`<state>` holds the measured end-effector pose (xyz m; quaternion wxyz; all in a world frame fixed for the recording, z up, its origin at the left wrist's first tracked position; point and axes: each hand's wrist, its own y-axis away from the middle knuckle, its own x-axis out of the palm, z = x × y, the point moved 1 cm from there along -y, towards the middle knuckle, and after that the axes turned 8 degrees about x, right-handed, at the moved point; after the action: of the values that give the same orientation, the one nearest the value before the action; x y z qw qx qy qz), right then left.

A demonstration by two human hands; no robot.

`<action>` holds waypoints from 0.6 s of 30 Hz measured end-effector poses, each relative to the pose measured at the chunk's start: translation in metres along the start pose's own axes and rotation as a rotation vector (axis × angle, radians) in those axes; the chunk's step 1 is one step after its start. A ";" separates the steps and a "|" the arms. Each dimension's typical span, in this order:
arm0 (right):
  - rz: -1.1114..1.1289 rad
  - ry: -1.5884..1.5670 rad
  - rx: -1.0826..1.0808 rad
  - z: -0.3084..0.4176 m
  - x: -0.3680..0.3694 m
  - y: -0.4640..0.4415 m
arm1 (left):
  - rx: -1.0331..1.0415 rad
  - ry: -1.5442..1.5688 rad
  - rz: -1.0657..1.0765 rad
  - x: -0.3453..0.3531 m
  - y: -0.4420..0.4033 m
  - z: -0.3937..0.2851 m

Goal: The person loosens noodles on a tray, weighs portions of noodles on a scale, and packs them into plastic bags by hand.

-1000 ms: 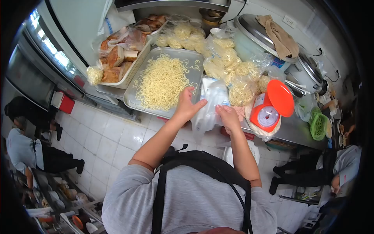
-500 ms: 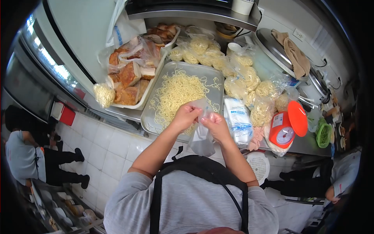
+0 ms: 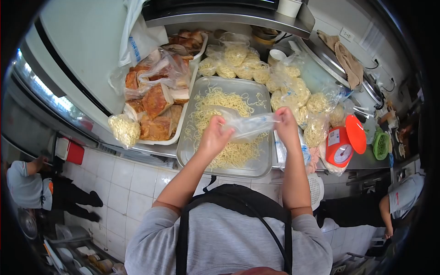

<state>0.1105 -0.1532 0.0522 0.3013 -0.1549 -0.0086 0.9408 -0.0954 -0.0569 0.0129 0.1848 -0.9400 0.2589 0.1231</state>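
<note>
Between my two hands a clear plastic bag is stretched sideways above a metal tray. My left hand pinches the bag's left side, and the fingers of my right hand close on its right end. The bag looks flat, with nothing visible inside. Loose yellow noodles are heaped in the tray below, some strands spread toward its edges. To the right of the tray, partly behind my right forearm, lies a pack of plastic bags.
Knotted bags of noodles crowd the back and right. A white tub of browned meat chunks stands left, with one noodle bag at its corner. An orange scale sits right. Two people stand at the sides.
My hands have moved apart, pulling the bag from hanging down to stretched level over the noodles. My right hand has gone up and right. The view has shifted slightly.
</note>
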 end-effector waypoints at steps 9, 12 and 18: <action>0.501 -0.041 0.365 0.004 0.052 0.032 | 0.570 -0.220 0.083 0.025 -0.002 -0.034; 0.562 -0.592 0.700 -0.019 0.068 0.018 | 0.598 -0.338 0.124 0.034 0.009 -0.042; 0.056 -1.051 0.414 -0.059 0.101 -0.014 | 0.232 -0.253 0.051 0.036 0.010 -0.057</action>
<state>0.0582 -0.0890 -0.0312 0.2554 0.3963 0.0315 0.8813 -0.0624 -0.1046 0.0500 0.3201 -0.8824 0.2701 0.2145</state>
